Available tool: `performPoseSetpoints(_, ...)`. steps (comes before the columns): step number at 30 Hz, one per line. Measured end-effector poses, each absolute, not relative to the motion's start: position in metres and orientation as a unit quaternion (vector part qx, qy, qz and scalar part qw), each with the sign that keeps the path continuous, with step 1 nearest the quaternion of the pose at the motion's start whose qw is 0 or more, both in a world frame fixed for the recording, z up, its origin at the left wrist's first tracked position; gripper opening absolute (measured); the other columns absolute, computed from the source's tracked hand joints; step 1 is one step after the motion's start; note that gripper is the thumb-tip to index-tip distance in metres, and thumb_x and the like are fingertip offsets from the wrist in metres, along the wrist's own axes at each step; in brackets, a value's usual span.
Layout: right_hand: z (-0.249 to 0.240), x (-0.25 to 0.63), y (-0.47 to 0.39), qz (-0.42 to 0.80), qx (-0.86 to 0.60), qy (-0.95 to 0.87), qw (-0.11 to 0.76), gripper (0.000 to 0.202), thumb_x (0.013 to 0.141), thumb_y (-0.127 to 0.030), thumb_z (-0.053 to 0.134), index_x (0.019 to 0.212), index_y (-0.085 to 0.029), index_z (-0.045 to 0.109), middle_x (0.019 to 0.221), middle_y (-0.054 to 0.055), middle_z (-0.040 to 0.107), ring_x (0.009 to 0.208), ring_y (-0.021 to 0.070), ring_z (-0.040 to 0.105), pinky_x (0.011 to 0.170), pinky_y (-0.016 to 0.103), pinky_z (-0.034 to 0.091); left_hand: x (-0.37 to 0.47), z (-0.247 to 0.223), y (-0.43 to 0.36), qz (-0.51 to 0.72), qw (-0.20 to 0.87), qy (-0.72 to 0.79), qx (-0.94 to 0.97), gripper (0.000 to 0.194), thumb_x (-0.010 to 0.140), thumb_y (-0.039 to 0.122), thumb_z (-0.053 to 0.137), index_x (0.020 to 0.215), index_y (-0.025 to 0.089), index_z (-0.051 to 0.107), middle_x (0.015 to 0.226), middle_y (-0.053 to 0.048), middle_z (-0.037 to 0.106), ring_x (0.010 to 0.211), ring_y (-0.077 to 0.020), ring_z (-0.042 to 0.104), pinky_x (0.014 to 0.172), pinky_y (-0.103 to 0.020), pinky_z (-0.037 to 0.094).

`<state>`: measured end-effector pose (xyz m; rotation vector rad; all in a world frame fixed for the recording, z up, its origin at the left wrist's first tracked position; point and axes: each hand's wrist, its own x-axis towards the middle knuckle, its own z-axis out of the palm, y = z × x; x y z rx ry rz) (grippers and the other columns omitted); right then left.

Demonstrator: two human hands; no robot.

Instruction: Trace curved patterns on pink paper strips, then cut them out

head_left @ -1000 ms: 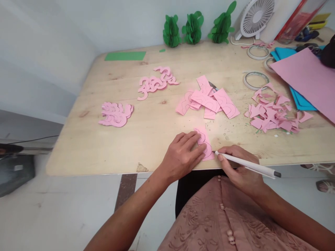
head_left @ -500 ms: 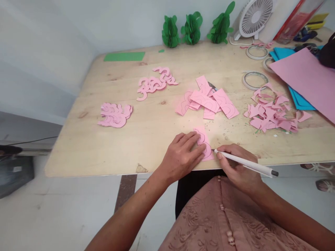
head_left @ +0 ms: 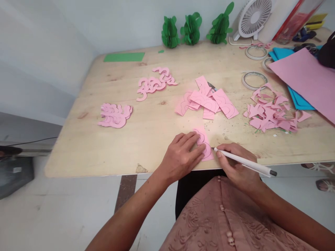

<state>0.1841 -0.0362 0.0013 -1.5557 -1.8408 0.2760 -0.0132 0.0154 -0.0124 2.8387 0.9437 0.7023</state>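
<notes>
Near the table's front edge lies a small pink paper piece with curved dark outlines. My left hand rests on its left side, fingers spread and pressing it to the wood. In my right hand is a white pen with a dark end, its tip at the right edge of the piece. Beyond my hands, several outlined pink strips lie in a loose pile. Cut wavy pink pieces form a stack on the left and a looser group behind it.
Pink scraps lie on the right, near tape rolls, a large pink sheet and blue sheets. Along the wall stand green paper figures and a white fan. A green strip lies at the back left.
The pen tip has shifted very slightly off the pink piece's edge. My left hand stays in place, and the view has moved a little.
</notes>
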Motion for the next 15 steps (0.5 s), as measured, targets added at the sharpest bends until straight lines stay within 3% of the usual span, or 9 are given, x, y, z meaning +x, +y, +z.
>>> performPoseSetpoints(15, 0.0016, 0.1844, -0.0359, 0.114, -0.606, -0.709, 0.343, 0.010, 0.086, -0.024, 0.054, 0.081, -0.022, 0.062, 0.076, 0.002, 0.071, 0.070, 0.0170, 0.066, 0.065, 0.029, 0.051, -0.0131, -0.0129, 0.0164, 0.229, 0.036, 0.308, 0.923, 0.018, 0.091, 0.024, 0.053, 0.105, 0.019, 0.062, 0.119, -0.012, 0.063, 0.121, -0.0262, 0.054, 0.095, -0.041, 0.045)
